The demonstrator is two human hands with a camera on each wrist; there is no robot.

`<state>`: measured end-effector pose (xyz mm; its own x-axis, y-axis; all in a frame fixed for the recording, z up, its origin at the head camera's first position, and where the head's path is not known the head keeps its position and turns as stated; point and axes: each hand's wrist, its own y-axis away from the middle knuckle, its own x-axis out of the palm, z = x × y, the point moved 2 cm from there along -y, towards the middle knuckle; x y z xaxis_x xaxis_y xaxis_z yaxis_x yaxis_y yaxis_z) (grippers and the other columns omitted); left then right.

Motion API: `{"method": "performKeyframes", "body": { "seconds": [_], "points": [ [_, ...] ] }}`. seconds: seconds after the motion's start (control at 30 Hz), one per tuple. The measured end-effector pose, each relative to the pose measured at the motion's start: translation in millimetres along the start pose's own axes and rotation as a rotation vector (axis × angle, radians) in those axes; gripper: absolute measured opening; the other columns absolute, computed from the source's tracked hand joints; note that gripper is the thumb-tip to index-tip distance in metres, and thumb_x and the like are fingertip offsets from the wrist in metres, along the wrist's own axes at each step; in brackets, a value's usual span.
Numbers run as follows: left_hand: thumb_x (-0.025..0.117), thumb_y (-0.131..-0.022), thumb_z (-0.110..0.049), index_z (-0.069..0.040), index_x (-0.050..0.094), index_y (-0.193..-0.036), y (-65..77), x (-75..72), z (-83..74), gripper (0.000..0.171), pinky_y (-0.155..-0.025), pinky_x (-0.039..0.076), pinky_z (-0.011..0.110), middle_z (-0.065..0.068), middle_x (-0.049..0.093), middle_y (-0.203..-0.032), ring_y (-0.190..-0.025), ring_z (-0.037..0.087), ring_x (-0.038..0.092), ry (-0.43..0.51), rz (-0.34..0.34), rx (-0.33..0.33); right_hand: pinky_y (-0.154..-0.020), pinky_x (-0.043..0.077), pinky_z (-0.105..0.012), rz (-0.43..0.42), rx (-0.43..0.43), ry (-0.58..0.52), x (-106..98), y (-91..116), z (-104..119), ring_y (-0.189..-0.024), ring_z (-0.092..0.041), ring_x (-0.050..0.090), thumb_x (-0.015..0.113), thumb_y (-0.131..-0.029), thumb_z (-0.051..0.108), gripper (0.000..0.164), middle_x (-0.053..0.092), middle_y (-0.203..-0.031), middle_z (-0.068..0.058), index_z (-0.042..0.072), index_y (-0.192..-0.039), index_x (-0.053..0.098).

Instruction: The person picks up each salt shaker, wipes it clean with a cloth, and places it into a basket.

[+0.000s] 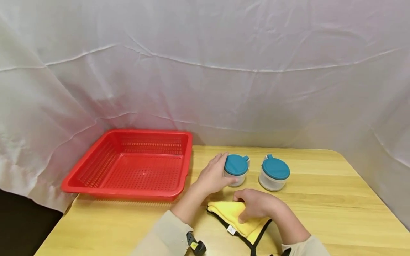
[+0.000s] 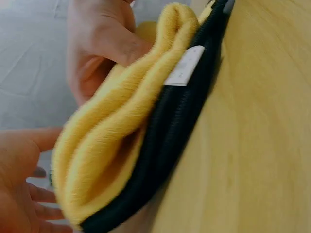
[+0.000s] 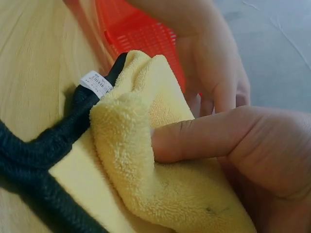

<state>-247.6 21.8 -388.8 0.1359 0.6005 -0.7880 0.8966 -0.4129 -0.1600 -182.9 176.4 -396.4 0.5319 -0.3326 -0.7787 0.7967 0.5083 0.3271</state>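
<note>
My left hand (image 1: pixel 215 176) is at the left blue-lidded jar (image 1: pixel 236 164), fingers on its far left side and thumb across the front. This jar has a clear body and a small tab on its lid. My right hand (image 1: pixel 257 204) holds a folded yellow towel cloth (image 1: pixel 229 210) with black edging and a white label. In the right wrist view, the thumb presses into the folded cloth (image 3: pixel 126 145), with the other fingers mostly hidden behind it. The cloth hides much of the left hand's grip in the left wrist view.
A second blue-lidded jar (image 1: pixel 275 169) stands to the right of the first. At the left of the wooden table (image 1: pixel 323 199) is a red perforated basket (image 1: pixel 126 193). A pale curtain (image 1: pixel 224 99) hangs behind and at both sides.
</note>
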Motion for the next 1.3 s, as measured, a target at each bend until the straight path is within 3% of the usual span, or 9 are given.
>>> {"method": "performKeyframes", "body": {
  "seconds": [0.2,0.33,0.57,0.8,0.93,1.1,1.3],
  "points": [
    [0.082,-0.070,-0.037,-0.022,0.016,-0.150,-4.6,24.0,13.9,0.105,-0.102,0.042,0.044,0.006,0.036,-0.145,-0.124,0.022,0.045,0.249,-0.027,-0.007,-0.063,0.040,-0.030,0.013,-0.023,-0.018,1.9,-0.7,2.7,-0.075,-0.015,0.049,0.080,-0.066,0.019,0.034,0.054,-0.080,0.005,0.022,-0.089,0.054],
    [0.084,-0.068,-0.037,-0.024,0.020,-0.149,-4.9,32.6,19.9,0.105,-0.102,0.041,0.045,0.008,0.040,-0.142,-0.122,0.024,0.047,0.332,-0.087,-0.017,-0.063,0.039,-0.029,0.015,-0.022,-0.036,3.6,-0.6,2.2,-0.075,-0.015,0.048,0.081,-0.066,0.019,0.034,0.054,-0.080,0.005,0.022,-0.089,0.055],
    [0.087,-0.062,-0.035,-0.030,0.021,-0.148,-4.3,32.5,33.5,0.108,-0.100,0.043,0.045,0.004,0.043,-0.139,-0.120,0.024,0.048,0.489,-0.198,-0.098,-0.061,0.039,-0.027,0.016,-0.043,-0.079,4.8,-2.7,-2.3,-0.074,-0.014,0.048,0.079,-0.066,0.020,0.032,0.053,-0.078,0.005,0.023,-0.087,0.055],
    [0.085,-0.064,-0.038,-0.021,0.031,-0.145,3.4,22.5,46.6,0.098,-0.103,0.041,0.044,0.004,0.047,-0.137,-0.120,0.024,0.048,0.665,-0.348,-0.187,-0.060,0.040,-0.025,-0.012,-0.091,-0.130,3.5,-6.6,-16.7,-0.070,-0.012,0.049,0.076,-0.068,0.023,0.026,0.052,-0.073,0.007,0.024,-0.085,0.057],
    [0.085,-0.066,-0.032,-0.013,0.042,-0.138,9.3,19.0,52.1,0.086,-0.101,0.042,0.042,0.006,0.053,-0.129,-0.115,0.023,0.051,0.780,-0.460,-0.190,-0.061,0.042,-0.024,-0.107,-0.099,-0.153,3.1,-9.6,-27.7,-0.071,-0.012,0.051,0.071,-0.072,0.022,0.022,0.053,-0.075,0.006,0.023,-0.087,0.056],
    [0.080,-0.072,-0.016,-0.009,0.044,-0.134,12.6,17.4,53.2,0.072,-0.099,0.044,0.038,0.011,0.055,-0.123,-0.112,0.023,0.052,0.955,-0.539,-0.100,-0.066,0.044,-0.026,-0.273,-0.072,-0.235,3.9,-14.7,-37.7,-0.080,-0.015,0.054,0.068,-0.076,0.017,0.030,0.059,-0.090,0.000,0.018,-0.102,0.052],
    [0.077,-0.075,-0.013,-0.006,0.040,-0.134,14.1,10.4,43.8,0.070,-0.098,0.042,0.037,0.012,0.053,-0.122,-0.111,0.022,0.050,0.971,-0.622,-0.017,-0.063,0.048,-0.028,-0.470,-0.065,-0.396,-1.2,-19.7,-45.0,-0.079,-0.019,0.057,0.065,-0.078,0.008,0.048,0.061,-0.097,-0.009,0.020,-0.122,0.048]
  ]
}}
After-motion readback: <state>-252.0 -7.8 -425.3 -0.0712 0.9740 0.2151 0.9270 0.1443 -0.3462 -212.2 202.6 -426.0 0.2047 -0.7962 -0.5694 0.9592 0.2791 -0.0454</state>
